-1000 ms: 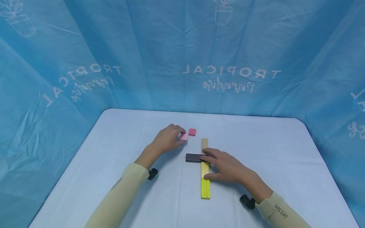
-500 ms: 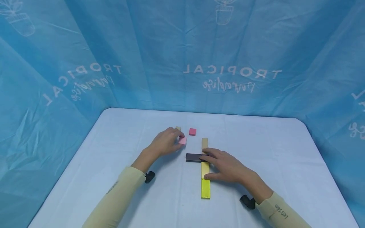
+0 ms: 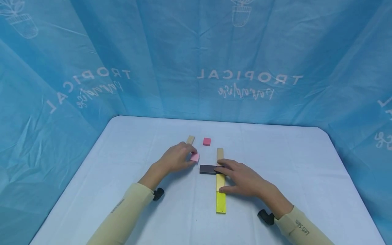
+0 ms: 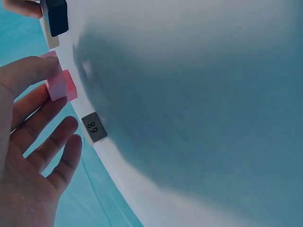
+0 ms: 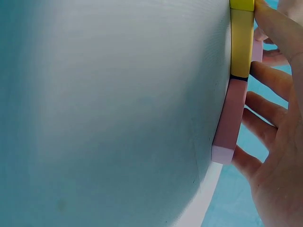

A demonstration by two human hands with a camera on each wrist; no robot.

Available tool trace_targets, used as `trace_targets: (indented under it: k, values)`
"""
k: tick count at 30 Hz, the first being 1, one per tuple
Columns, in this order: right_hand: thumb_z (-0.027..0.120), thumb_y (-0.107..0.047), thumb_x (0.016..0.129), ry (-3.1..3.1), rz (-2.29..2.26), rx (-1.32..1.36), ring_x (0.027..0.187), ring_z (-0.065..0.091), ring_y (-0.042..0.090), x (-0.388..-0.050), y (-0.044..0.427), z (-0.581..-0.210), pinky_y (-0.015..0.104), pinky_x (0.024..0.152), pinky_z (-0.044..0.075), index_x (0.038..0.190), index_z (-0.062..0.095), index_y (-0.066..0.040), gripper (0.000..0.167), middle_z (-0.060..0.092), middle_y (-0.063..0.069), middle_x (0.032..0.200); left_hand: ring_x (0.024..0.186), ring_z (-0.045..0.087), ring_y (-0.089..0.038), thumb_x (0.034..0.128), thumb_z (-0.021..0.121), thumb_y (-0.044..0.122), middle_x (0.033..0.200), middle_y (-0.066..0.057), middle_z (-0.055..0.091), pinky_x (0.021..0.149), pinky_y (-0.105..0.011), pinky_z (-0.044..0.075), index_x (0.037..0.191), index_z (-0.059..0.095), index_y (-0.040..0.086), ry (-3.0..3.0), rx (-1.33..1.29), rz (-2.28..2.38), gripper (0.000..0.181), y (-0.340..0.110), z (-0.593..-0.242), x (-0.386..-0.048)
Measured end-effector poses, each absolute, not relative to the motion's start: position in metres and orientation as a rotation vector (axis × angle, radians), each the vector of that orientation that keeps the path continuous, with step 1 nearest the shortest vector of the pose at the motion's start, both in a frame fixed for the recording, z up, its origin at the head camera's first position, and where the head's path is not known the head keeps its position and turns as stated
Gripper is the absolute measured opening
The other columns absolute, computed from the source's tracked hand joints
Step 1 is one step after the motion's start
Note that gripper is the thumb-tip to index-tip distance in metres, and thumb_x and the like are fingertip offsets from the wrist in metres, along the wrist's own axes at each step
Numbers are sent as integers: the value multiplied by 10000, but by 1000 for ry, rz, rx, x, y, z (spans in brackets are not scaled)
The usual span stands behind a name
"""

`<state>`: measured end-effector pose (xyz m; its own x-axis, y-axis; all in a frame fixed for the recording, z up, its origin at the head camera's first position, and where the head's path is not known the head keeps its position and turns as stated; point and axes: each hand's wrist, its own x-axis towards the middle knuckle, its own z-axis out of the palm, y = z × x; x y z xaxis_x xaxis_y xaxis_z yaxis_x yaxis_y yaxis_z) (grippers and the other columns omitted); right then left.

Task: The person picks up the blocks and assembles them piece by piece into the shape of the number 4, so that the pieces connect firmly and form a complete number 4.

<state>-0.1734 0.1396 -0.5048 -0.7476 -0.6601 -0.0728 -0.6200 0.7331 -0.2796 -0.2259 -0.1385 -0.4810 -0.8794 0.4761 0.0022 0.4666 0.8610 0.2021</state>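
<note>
My left hand (image 3: 175,159) pinches a pink wooden block (image 3: 195,157) between thumb and fingers, left of the row; in the left wrist view its other fingers are spread. A row of flat blocks lies on the table: a bright yellow block (image 3: 221,203), a pale yellow block (image 3: 220,182), a black block (image 3: 207,169) set crosswise, and a tan block (image 3: 219,153) beyond it. My right hand (image 3: 245,178) rests on this row, thumb by the yellow blocks and fingertips on the black one. Under it, a dusty-pink block (image 5: 230,118) shows only in the right wrist view.
A small red-pink block (image 3: 207,142) lies beyond the row. Just behind the left hand is another tan block (image 3: 190,139), partly covered by it. The white-covered table (image 3: 137,136) ends at a blue printed curtain (image 3: 183,68).
My left hand has drawn slightly back toward me and to the left with the pink block, uncovering the tan block behind it. The right hand and the row stay in place.
</note>
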Motion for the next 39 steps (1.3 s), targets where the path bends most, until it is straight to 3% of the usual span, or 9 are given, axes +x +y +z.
trace_targets:
  k: [39]
  values:
    - [584,-717,780,2768,-377,-1045,1353,326,183,-174,139,-503,468,1029,368,1443,437,-338,778,307,-61,1517,985,535,-86,800,772,355,1061,89,640,859,-272,476,1132,690,229,2941,809,322,364,-140,-493,-206]
